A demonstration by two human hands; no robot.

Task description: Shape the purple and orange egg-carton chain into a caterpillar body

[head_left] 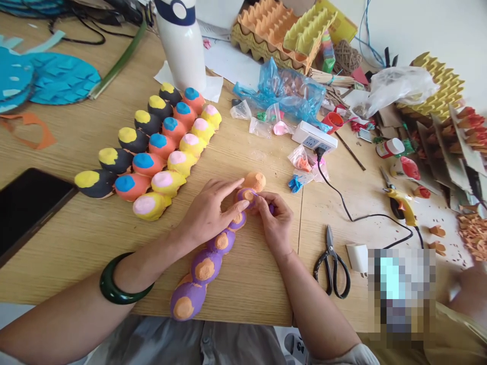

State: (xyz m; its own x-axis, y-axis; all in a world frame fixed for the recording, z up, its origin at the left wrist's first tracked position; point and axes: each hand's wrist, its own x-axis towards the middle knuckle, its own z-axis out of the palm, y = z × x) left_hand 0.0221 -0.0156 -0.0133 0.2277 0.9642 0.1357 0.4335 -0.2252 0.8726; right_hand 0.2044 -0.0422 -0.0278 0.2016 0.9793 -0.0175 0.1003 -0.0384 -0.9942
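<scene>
My left hand [208,213] rests its fingers on the far end of a strip of moulded egg-carton cups [205,268], painted purple with orange tips. The strip lies on the wooden table [87,238], running from near my body towards the hands. My right hand [274,218] pinches the same end cup [245,196] from the other side. Just beyond my fingers sits a cup with a rough orange tip [254,181]. My hands hide whatever joins it to the strip. A dark green bangle [125,280] circles my left wrist.
Left of my hands lie painted cup strips [160,144] in black-yellow, orange-blue and yellow-pink. Black-handled scissors [332,263], a yellow glue gun [400,205], a power strip [315,137] and its black cable lie to the right. A co-worker's hand [470,291] shows at the lower right.
</scene>
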